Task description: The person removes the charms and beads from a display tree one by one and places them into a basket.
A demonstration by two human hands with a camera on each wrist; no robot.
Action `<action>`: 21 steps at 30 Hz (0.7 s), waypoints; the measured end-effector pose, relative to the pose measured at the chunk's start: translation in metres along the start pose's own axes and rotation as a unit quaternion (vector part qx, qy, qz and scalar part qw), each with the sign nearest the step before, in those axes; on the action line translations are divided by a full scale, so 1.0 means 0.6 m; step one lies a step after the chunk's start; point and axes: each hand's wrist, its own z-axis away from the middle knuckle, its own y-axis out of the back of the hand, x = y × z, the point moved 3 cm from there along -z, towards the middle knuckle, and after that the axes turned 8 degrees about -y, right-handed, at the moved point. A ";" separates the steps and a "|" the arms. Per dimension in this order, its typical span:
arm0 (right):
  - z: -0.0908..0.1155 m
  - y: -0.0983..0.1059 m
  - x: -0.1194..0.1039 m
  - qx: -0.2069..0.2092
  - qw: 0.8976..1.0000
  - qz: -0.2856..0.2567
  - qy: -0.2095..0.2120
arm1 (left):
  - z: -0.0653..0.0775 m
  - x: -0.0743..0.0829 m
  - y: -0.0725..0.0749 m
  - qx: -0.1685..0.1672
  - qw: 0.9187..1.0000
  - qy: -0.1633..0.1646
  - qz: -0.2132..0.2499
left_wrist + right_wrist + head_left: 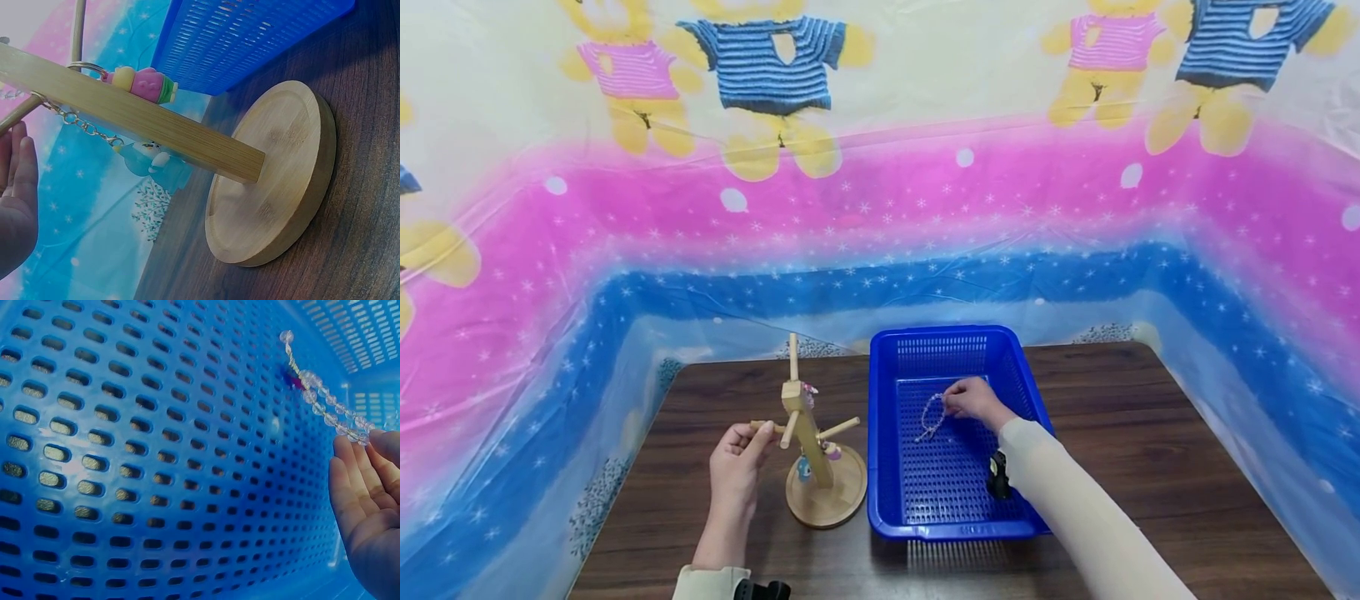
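A wooden peg stand (808, 442) with a round base rises from the table. My left hand (736, 465) pinches the end of its left peg (767, 425) between thumb and fingers. Two figure keychains hang on the stand: a blue one (156, 164) on a chain and a pink-and-green one (147, 84) on a metal ring. Something small and pinkish (809, 393) hangs near the top, its kind unclear. Over the inside of the blue basket (876, 433), my right hand (976, 400) pinches a clear bead bracelet (330, 419) that dangles from the fingertips, with a knotted tail.
The basket, with slotted floor and walls, stands just right of the stand's round base (850, 500). Both are on a dark wooden table (1120, 467). A printed sheet (880, 208) with bears and snowflakes surrounds the table at the back and sides.
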 end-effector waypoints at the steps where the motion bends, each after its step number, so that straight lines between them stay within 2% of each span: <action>1: 0.001 0.001 0.002 0.001 1.000 -0.002 -0.003 | 0.000 0.000 0.000 0.000 1.000 0.000 0.000; 14: -0.012 0.006 0.040 0.029 0.997 -0.040 -0.060 | 0.000 0.001 0.002 -0.002 1.000 -0.009 0.002; 21: -0.010 0.006 0.045 0.046 0.994 -0.053 -0.081 | 0.001 0.001 0.001 -0.006 1.000 -0.016 0.001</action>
